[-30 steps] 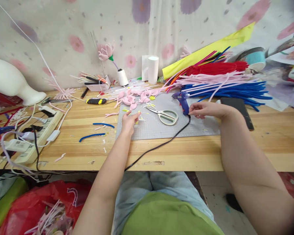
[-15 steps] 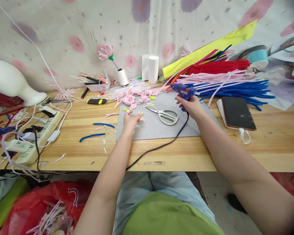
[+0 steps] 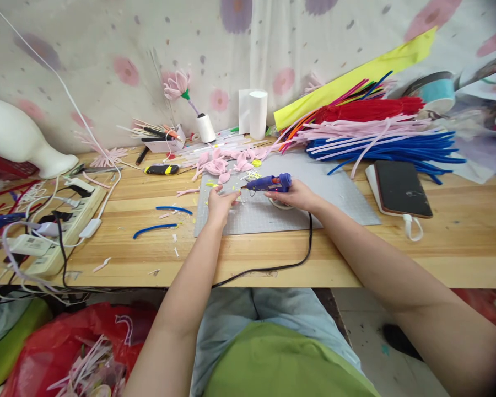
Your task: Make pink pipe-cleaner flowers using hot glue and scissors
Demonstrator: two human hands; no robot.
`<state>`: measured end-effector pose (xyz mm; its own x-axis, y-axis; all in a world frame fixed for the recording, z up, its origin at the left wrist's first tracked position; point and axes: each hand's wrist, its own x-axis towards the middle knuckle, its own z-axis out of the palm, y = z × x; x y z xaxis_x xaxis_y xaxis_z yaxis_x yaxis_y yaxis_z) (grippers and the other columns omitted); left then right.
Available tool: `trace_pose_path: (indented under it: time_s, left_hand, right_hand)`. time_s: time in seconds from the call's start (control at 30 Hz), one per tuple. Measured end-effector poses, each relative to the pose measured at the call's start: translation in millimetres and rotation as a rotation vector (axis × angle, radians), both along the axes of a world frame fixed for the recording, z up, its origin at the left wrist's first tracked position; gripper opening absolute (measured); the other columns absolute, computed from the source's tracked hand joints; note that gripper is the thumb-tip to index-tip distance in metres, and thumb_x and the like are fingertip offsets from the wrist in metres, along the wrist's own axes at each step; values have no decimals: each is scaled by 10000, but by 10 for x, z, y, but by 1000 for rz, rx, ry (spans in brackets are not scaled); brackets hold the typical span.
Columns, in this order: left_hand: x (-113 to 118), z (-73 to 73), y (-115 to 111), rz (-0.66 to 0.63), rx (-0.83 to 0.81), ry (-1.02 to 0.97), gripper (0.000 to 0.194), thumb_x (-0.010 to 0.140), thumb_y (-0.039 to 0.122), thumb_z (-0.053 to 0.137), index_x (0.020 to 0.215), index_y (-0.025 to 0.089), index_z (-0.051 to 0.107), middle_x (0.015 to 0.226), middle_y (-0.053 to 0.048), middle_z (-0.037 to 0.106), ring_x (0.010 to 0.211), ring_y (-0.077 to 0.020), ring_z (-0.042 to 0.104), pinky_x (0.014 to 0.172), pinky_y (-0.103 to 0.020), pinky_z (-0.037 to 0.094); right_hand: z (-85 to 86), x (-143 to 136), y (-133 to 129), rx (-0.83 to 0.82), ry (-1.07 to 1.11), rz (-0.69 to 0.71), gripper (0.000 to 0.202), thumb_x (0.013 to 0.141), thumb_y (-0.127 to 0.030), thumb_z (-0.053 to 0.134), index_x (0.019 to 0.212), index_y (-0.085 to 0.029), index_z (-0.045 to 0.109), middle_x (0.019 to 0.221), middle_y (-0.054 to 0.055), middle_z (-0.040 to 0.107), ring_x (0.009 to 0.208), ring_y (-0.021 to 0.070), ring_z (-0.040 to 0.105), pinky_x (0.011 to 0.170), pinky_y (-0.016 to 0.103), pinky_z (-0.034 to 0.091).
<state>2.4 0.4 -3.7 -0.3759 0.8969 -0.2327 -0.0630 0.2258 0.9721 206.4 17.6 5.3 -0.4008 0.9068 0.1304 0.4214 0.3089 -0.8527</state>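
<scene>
Mat [image 3: 334, 198] as landmark. Right hand [image 3: 300, 196] wrapped round blue glue gun [image 3: 270, 183], held above mat's middle, nozzle aimed left. Left hand [image 3: 219, 208] over mat's left part, thumb and fingers drawn close; a small pale bit seems to be at the tips, too small to confirm a grip. Nozzle just beside those fingertips; contact can't be told. Risks, judged: hot tip or stray glue could burn left fingers if either hand slips. Scissors [image 3: 281, 207] on mat, mostly hidden under gun; dropping the gun low could knock them. Cord [image 3: 310, 240] trails off mat's near edge; a snag could jerk the nozzle. Pink petals [image 3: 216, 166] at mat's far-left edge could catch drips if the gun swings that way.
</scene>
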Motion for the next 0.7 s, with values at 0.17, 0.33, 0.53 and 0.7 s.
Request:
trace_pose_path:
  time_s: [0.17, 0.33, 0.53, 0.7]
  left_hand:
    - [-6, -3, 6, -12, -7, 25, 710, 571, 165, 753, 1192, 109, 414, 737, -12, 646, 483, -75, 556, 610, -238, 441]
    - [6, 21, -4, -13, -19, 26, 700, 582, 158, 739, 1199, 109, 411, 779, -25, 647, 488, -69, 556, 586, -227, 429]
    - [15, 35, -14, -15, -11, 24, 697, 578, 154, 744, 1194, 110, 420, 755, -21, 643, 492, -75, 558, 588, -229, 437]
    - [25, 52, -21, -2, -16, 2, 722, 540, 153, 781, 1178, 134, 444, 725, -10, 635, 517, -84, 564, 591, -231, 447]
  right_hand:
    - [-34, -2, 12, 14, -63, 19, 504, 675, -572, 594, 928, -143, 674, 755, 45, 662, 644, 156, 551, 645, 290, 433]
    - [-61, -2, 22, 31, -71, 31, 496, 685, -564, 601, 950, -151, 678, 799, 45, 678, 692, 169, 573, 684, 298, 447]
    - [-60, 2, 19, 52, -69, 44, 481, 703, -551, 596, 970, -160, 678, 809, 40, 683, 676, 162, 574, 660, 285, 441]
    - [-55, -3, 15, 49, -67, 37, 485, 705, -546, 601, 996, -165, 672, 809, 36, 686, 672, 156, 569, 657, 279, 440]
